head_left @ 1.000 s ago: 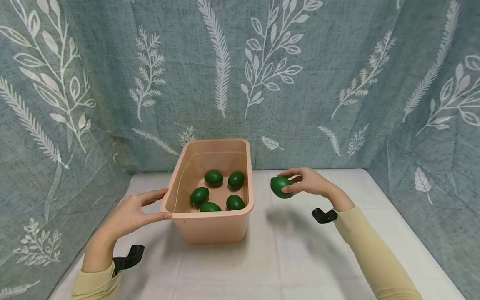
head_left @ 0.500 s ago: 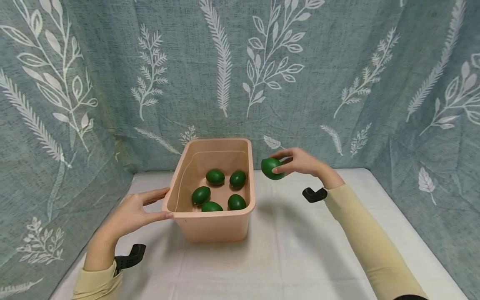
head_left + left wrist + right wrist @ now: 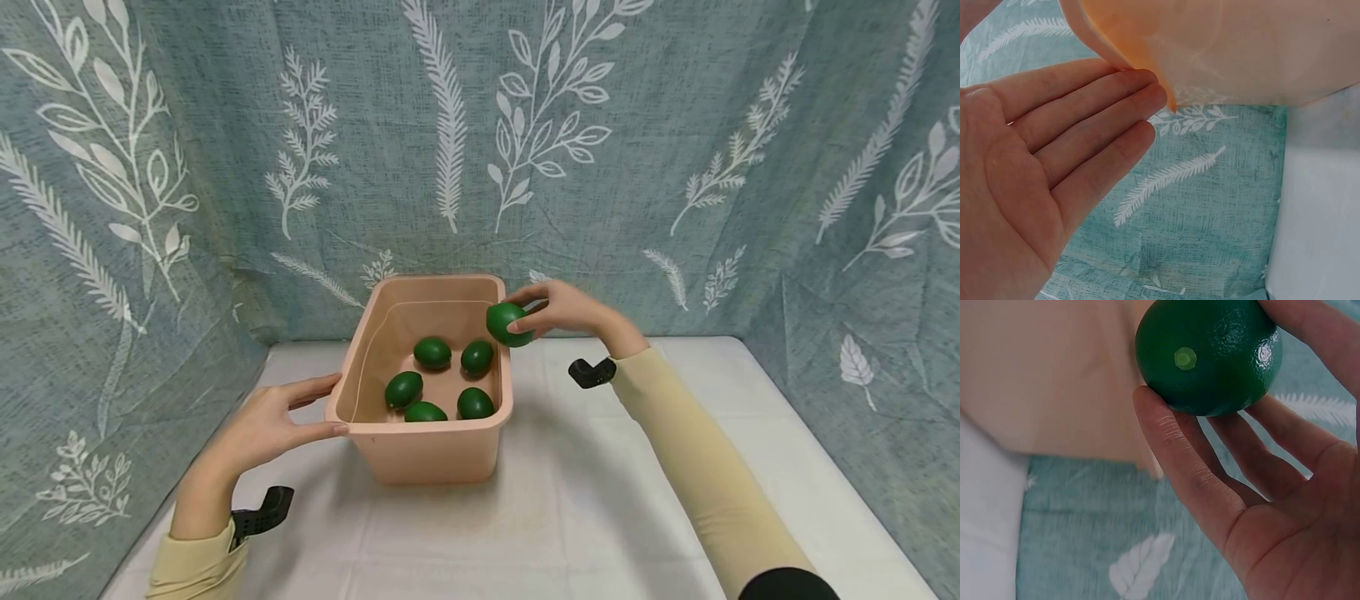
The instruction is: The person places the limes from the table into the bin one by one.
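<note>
My right hand (image 3: 573, 310) holds a dark green lime (image 3: 504, 323) between thumb and fingers, over the right rim of a peach plastic tub (image 3: 431, 458). In the right wrist view a pale stem scar shows on this lime (image 3: 1222, 356), and the fingertips curve around its side. Several more limes, including a back one (image 3: 432, 353), lie spread on the tub's floor; the front wall partly hides one. My left hand (image 3: 258, 429) touches the tub's left rim. In the left wrist view its fingers (image 3: 1100, 119) are straight, their tips against the tub's wall (image 3: 1254, 50).
A white cloth (image 3: 600, 500) covers the table under the tub. Teal fabric (image 3: 637, 167) with white leaf prints stands close behind and along both sides. Each wrist carries a black camera mount, such as the right mount (image 3: 591, 372).
My right hand has carried the lime up and to the left, from above the table to the tub's right rim. The left hand stays at the tub, and the limes inside lie unmoved.
</note>
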A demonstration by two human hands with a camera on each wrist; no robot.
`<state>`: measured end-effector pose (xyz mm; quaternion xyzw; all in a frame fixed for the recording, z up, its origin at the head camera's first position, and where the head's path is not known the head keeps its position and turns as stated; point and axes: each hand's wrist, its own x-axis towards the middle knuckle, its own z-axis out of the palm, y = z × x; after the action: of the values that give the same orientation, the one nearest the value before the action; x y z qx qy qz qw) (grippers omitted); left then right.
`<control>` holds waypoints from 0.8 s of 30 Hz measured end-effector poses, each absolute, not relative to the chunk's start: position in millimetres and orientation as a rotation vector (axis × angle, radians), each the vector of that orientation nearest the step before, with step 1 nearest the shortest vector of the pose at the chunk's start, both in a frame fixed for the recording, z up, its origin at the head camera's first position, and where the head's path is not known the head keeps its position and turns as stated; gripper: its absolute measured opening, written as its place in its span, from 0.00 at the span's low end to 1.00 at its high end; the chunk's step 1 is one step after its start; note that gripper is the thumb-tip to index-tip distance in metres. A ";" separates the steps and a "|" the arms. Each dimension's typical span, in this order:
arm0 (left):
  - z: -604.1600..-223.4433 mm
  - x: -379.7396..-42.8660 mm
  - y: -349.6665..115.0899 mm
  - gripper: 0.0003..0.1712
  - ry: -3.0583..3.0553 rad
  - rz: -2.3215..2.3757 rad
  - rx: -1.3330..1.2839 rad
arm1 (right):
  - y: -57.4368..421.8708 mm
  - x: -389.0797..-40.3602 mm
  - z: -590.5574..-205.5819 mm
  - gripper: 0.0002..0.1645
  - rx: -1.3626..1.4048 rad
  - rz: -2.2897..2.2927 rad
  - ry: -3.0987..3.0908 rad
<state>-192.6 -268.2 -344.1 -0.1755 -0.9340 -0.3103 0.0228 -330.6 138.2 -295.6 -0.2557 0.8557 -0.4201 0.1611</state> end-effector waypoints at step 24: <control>-345.3 -192.9 -269.0 0.41 -2.889 -0.970 -0.552 | 57.2 -342.8 -293.7 0.33 -0.773 -1.285 2.305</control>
<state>-192.9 -269.0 -345.3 -0.1781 -0.9326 -0.3130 0.0225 -342.8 57.2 -293.7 -0.2759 0.8223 -0.4582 0.1946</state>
